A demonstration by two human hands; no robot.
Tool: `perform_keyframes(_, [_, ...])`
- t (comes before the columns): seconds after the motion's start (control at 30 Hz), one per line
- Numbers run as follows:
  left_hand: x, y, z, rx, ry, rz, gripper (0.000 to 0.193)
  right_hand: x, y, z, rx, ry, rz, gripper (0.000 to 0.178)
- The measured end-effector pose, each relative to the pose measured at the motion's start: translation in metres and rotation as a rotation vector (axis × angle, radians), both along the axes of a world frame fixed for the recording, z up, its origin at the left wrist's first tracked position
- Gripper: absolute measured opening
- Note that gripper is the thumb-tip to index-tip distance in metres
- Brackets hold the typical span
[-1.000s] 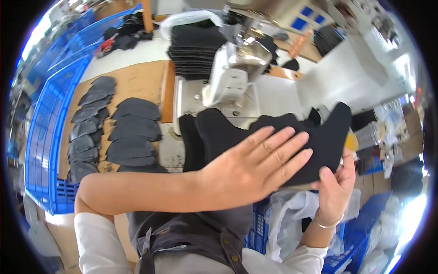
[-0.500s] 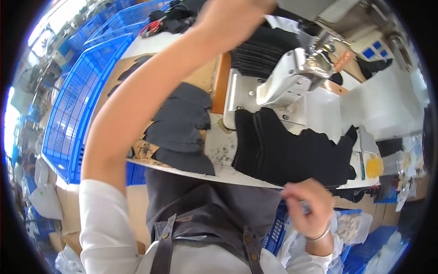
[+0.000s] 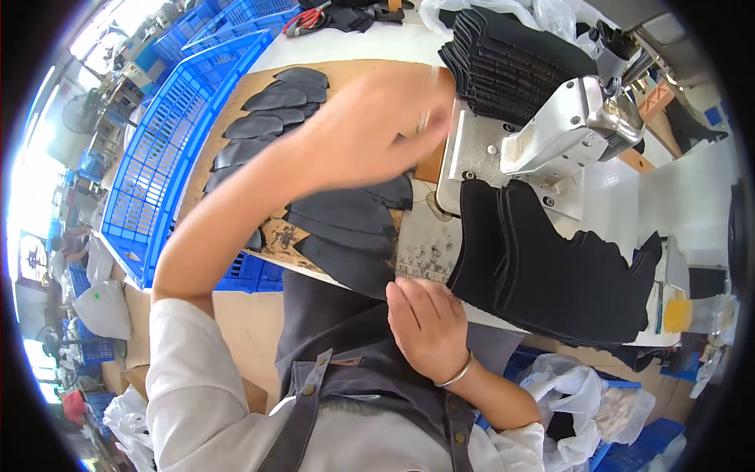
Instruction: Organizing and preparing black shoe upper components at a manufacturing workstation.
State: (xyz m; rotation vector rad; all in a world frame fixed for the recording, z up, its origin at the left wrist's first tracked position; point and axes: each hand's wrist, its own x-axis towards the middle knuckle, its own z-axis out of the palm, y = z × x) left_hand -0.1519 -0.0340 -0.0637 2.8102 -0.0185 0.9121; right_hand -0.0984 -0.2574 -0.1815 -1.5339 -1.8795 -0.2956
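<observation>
My left hand point(image 3: 385, 126), smeared by motion, reaches over a brown board point(image 3: 354, 71) beside the sewing machine point(image 3: 550, 134). Whether its fingers hold anything cannot be made out. Overlapping dark, leaf-shaped material pieces point(image 3: 346, 220) lie in rows on the board, partly covered by my left arm. At the table's front edge is my right hand point(image 3: 429, 326), fingers stretched out flat, tips by the end of the nearest dark piece. Right of it lies a stack of black cut fabric pieces point(image 3: 558, 275). Another black fabric stack point(image 3: 511, 63) stands behind the machine's plate.
A blue plastic crate point(image 3: 149, 181) stands along the table's left side. Red-handled scissors point(image 3: 307, 19) lie at the back with black scraps. Clear plastic bags point(image 3: 562, 381) hang below the table at the right. A yellow object point(image 3: 676, 315) sits at the right end.
My left hand has come back from the far side toward the board. My right hand has moved left from the black stack's front edge to the dark pieces. The view has shifted.
</observation>
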Motion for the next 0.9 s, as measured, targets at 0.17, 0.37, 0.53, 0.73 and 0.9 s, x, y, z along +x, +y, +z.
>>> perform_keyframes(0.17, [-0.071, -0.047, -0.002, -0.449, 0.459, -0.277, 0.037, -0.005, -0.006, 0.025, 0.089, 0.210, 0.139, 0.029])
perform_keyframes(0.37, [-0.067, -0.083, 0.032, -0.327, 0.399, -0.363, 0.030, 0.014, -0.025, 0.071, 0.133, 0.635, 0.140, 0.044])
perform_keyframes(0.53, [-0.032, -0.109, 0.054, -0.735, 0.095, -0.282, 0.023, 0.023, -0.054, 0.087, -0.054, 1.278, 0.282, 0.049])
perform_keyframes(0.73, [0.020, -0.118, 0.045, -1.024, 0.253, -0.278, 0.020, 0.098, -0.101, 0.126, -0.183, 0.989, -0.114, 0.024])
perform_keyframes(0.9, [0.064, -0.122, 0.041, -1.234, 0.620, -0.283, 0.023, 0.159, -0.113, 0.142, -0.478, 0.906, -0.320, 0.022])
